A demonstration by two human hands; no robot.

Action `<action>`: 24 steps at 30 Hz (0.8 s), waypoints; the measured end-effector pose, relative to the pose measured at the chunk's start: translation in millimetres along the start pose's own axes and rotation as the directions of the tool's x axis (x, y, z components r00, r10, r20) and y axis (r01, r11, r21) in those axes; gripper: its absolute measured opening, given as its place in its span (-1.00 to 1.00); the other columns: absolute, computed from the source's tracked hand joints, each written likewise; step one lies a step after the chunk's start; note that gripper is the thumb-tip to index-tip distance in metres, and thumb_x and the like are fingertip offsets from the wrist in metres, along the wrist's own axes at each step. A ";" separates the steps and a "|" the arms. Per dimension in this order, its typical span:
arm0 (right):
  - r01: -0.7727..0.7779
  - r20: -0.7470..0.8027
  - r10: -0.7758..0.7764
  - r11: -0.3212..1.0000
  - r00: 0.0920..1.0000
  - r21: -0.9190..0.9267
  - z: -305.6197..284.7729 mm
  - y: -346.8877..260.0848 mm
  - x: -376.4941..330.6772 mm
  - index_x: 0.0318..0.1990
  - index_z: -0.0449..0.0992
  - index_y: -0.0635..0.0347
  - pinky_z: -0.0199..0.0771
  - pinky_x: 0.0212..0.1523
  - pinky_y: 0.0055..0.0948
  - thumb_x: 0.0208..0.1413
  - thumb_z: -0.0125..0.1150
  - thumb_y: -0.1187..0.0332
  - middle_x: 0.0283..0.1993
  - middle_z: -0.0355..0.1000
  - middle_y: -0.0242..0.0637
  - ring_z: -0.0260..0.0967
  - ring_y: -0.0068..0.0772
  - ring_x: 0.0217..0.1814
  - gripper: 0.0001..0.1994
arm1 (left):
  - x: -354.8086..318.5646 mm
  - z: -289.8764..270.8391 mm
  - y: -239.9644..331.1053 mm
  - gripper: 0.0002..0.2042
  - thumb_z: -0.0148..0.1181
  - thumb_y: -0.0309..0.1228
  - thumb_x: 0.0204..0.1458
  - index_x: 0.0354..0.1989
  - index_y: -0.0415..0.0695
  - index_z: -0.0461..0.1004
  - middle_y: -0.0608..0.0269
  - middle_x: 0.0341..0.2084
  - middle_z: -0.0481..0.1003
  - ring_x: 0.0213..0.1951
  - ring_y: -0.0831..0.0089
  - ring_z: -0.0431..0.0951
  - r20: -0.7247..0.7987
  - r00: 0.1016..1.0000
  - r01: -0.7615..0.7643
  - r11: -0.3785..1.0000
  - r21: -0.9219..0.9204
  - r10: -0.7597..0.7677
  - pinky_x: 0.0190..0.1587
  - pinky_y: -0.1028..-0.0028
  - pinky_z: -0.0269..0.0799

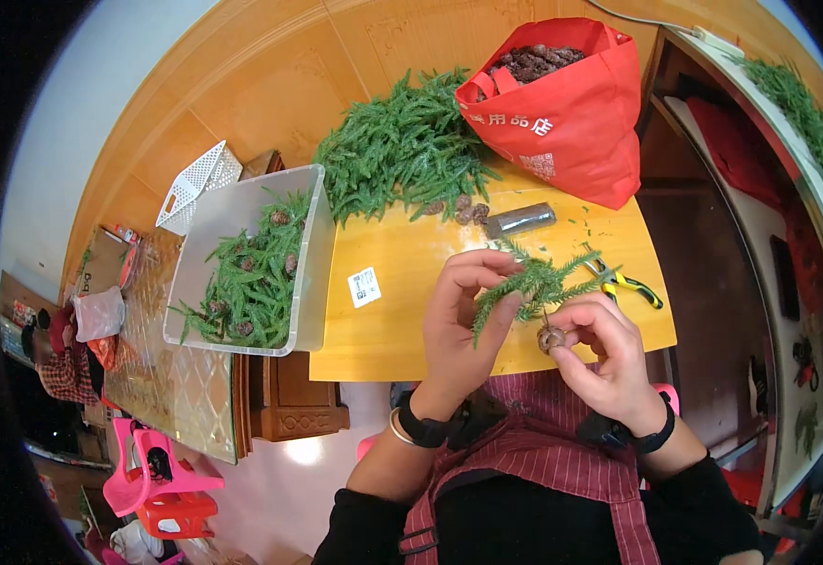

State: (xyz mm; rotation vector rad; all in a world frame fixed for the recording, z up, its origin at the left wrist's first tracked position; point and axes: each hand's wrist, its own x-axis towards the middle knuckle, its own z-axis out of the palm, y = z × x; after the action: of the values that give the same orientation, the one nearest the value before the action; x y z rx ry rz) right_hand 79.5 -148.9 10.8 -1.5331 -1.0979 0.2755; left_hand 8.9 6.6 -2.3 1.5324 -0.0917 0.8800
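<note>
My left hand [463, 325] is closed on a green artificial pine sprig [536, 281], held above the yellow table [393, 330] near its front edge. Between the fingertips of my right hand [609, 350] is a small brown pine cone [551, 339], just below the sprig. A thin stem seems to run between cone and sprig; whether they are joined I cannot tell. Wire cutters [624, 281] with yellow-and-black handles lie just beyond my right hand. Farther back are a dark, flat bundle [522, 219] and several loose pine cones [468, 209].
A heap of green sprigs [397, 146] covers the table's back. Beside it stands a red bag [572, 122] of pine cones. At left, a clear plastic bin [314, 273] holds sprigs with cones. A white card [364, 287] lies on the table; shelving [713, 179] stands at right.
</note>
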 end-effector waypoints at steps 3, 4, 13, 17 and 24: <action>-0.022 -0.014 0.022 1.000 1.000 0.020 2.1 0.7 0.8 -0.23 0.35 0.38 0.33 -0.29 -0.65 -0.13 0.05 0.65 -0.25 0.23 -0.26 0.28 -0.57 -0.30 -0.77 | 0.7 0.2 1.1 -0.82 0.06 -0.67 -0.07 -0.29 -0.22 0.25 0.03 -0.09 0.29 -0.11 0.37 0.37 0.040 0.999 -0.010 1.000 0.010 0.010 -0.05 0.44 0.31; -0.022 -0.014 0.022 1.000 1.000 0.020 2.3 0.7 1.3 -0.23 0.35 0.38 0.33 -0.29 -0.65 -0.13 0.05 0.65 -0.25 0.23 -0.26 0.28 -0.57 -0.30 -0.77 | 0.1 0.5 0.7 -0.82 0.06 -0.67 -0.07 -0.29 -0.22 0.25 0.03 -0.09 0.29 -0.11 0.37 0.37 0.041 0.999 -0.010 1.000 0.010 0.009 -0.05 0.44 0.31; -0.084 -0.098 0.098 0.987 0.990 0.138 6.2 1.3 0.7 -0.20 0.26 0.33 0.35 -0.21 -0.63 -0.09 0.03 0.66 -0.24 0.27 -0.30 0.29 -0.60 -0.27 -0.75 | -2.0 5.8 2.8 -0.82 0.00 -0.67 -0.03 -0.27 -0.23 0.20 -0.11 -0.01 0.27 -0.04 0.33 0.35 0.102 0.994 0.031 0.998 -0.052 -0.026 0.00 0.39 0.29; -0.116 -0.131 0.150 0.965 0.980 0.235 6.8 1.2 0.9 -0.22 0.20 0.28 0.35 -0.19 -0.61 -0.05 0.04 0.64 -0.21 0.29 -0.26 0.30 -0.58 -0.24 -0.76 | -1.7 8.2 1.1 -0.84 -0.03 -0.66 -0.01 -0.28 -0.23 0.16 -0.18 -0.06 0.32 0.01 0.27 0.34 0.127 0.991 0.057 0.994 -0.092 -0.045 0.01 0.40 0.27; -0.032 -0.216 0.097 0.958 0.971 0.286 13.6 1.6 3.7 -0.22 0.23 0.34 0.42 -0.23 -0.61 -0.12 0.15 0.66 -0.26 0.35 -0.25 0.40 -0.52 -0.22 -0.71 | -0.9 9.9 4.6 -0.73 -0.10 -0.68 0.01 -0.11 -0.25 0.10 -0.11 -0.08 0.34 0.01 0.27 0.36 0.139 0.988 0.079 0.992 -0.094 -0.066 0.02 0.41 0.28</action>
State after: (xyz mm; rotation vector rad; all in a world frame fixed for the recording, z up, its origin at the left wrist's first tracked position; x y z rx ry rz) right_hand 72.7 -137.1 6.8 -1.3109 -0.7906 0.2796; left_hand 10.4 -3.4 1.9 1.4923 -0.1747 0.7029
